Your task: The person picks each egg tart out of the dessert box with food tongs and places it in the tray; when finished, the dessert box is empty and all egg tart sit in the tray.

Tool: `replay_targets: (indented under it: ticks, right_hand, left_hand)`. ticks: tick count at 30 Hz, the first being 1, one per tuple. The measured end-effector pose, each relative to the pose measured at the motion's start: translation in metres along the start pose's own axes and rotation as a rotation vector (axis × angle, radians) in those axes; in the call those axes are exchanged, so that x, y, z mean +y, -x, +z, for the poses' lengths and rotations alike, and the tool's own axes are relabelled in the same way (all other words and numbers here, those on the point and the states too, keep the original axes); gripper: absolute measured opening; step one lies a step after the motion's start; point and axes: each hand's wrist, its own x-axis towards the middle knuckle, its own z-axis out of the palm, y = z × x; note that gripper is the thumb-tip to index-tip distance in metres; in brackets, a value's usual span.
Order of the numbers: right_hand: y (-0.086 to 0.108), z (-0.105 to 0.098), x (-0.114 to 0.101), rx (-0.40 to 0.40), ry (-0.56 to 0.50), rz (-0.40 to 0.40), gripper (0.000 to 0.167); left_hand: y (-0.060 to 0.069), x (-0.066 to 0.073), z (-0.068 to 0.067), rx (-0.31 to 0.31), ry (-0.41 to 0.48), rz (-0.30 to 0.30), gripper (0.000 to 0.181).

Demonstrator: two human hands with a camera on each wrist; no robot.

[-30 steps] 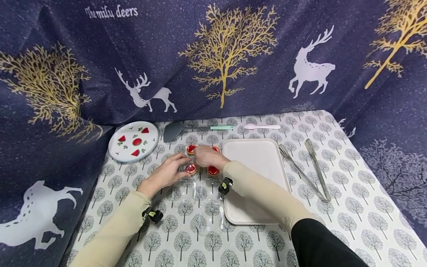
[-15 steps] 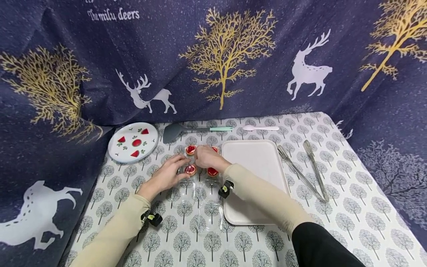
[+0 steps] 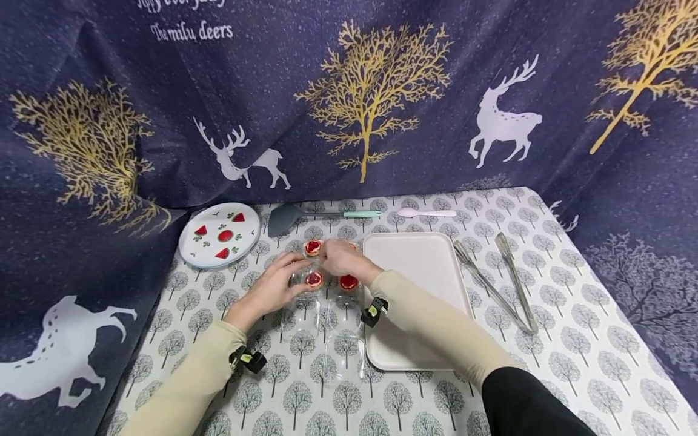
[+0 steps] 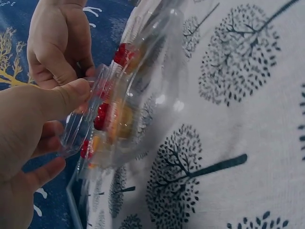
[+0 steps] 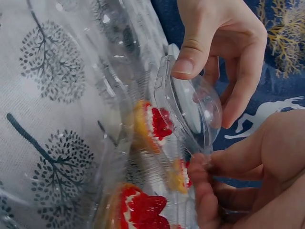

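Red-topped tarts sit in a clear plastic box in the middle of the table; another tart shows close up in the right wrist view. Over one of them stands a small clear domed lid, tilted. My left hand holds this lid between thumb and fingers from the left. From the other side my right hand pinches the lid's edge, its fingers curled. The right hand hides part of the back right tart in the head view. Clear lids lie folded out toward the front.
A pale rectangular tray lies just right of the box, under my right forearm. Metal tongs rest farther right. Behind are a spatula, a pink spoon and a watermelon-patterned plate.
The head view has tilted slightly, so the scene sits a little lower. Both hands stay in nearly the same place at the lid.
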Motion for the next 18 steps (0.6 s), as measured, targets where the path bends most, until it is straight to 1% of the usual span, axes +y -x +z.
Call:
replay_targets:
  ticks: [2, 6, 9, 12, 15, 17, 18]
  right_hand:
    - [0.002, -0.003, 0.001, 0.012, -0.036, -0.006, 0.013]
    - [0.008, -0.010, 0.004, 0.028, -0.167, -0.037, 0.018]
    - [0.013, -0.013, 0.005, 0.029, -0.274, -0.059, 0.022]
    - [0.019, -0.016, 0.005, 0.038, -0.324, -0.088, 0.023]
    - [0.026, -0.019, 0.005, 0.015, -0.426, -0.124, 0.022]
    - [0.030, -0.021, 0.004, -0.024, -0.529, -0.140, 0.022]
    - [0.032, -0.023, 0.003, -0.046, -0.582, -0.145, 0.022]
  left_hand:
    - [0.000, 0.001, -0.001, 0.018, -0.002, 0.004, 0.060]
    - [0.000, 0.004, -0.003, 0.047, 0.000, 0.001, 0.064]
    - [0.000, 0.006, -0.004, 0.080, 0.004, -0.007, 0.074]
    - [0.000, 0.009, -0.006, 0.114, 0.007, -0.019, 0.087]
    - [0.001, 0.012, -0.008, 0.142, 0.002, -0.030, 0.094]
    - [0.002, 0.014, -0.009, 0.166, -0.006, -0.019, 0.091]
    - [0.002, 0.016, -0.010, 0.183, -0.011, -0.004, 0.089]
